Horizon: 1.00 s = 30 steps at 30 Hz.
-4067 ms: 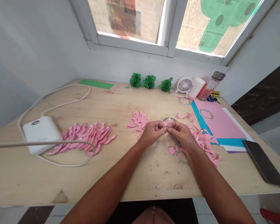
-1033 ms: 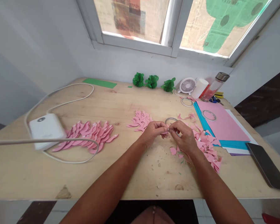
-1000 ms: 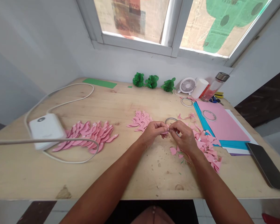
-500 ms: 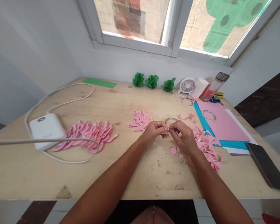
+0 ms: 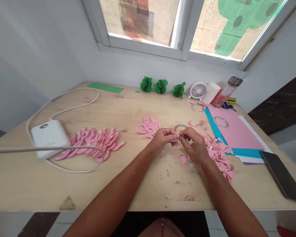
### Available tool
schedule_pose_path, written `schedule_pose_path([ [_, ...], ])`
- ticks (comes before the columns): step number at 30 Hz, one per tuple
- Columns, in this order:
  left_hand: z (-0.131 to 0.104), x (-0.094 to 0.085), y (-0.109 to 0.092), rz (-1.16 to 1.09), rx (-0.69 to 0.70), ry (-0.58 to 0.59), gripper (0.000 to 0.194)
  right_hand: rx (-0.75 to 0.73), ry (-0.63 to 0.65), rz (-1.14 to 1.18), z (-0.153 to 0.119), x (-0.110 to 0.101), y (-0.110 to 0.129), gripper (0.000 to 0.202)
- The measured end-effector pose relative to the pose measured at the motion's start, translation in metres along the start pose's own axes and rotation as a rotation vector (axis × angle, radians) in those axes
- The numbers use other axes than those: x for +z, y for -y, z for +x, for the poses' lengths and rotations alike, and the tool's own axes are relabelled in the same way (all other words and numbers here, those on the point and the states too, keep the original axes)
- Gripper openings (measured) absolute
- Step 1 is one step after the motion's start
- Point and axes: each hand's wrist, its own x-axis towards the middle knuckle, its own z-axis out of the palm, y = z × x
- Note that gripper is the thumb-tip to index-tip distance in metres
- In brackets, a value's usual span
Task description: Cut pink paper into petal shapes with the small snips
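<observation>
My left hand (image 5: 164,138) pinches a small pink paper piece (image 5: 174,141) above the middle of the table. The fingertips of my right hand (image 5: 191,140) are pressed together at a tiny white bit on the end of that piece; whether they grip it is too small to tell. A tape ring (image 5: 180,127) lies just behind the hands, partly covered. Left of my left hand is a small pile of curved pink paper pieces (image 5: 149,126). Pink scraps (image 5: 219,156) lie to the right of my right hand.
A larger pink pile (image 5: 96,143) lies left, beside a white power bank (image 5: 49,135) with a looping cable. Green paper shapes (image 5: 160,86), a fan (image 5: 198,90) and a bottle (image 5: 228,92) stand at the back. Coloured sheets (image 5: 241,131) and a phone (image 5: 283,174) lie right.
</observation>
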Motion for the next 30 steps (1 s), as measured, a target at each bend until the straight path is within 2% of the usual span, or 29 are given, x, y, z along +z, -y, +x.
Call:
schedule_pose_path([
  [16,0.0005,-0.0009,0.0009,-0.009,-0.005,0.015,0.015,-0.081,0.029,-0.057,0.0000,-0.0016,-0.0040,0.012],
  [30,0.0012,-0.0014,0.0024,-0.013,0.000,-0.004,0.016,-0.052,0.000,-0.035,0.0003,-0.0003,-0.0032,0.012],
])
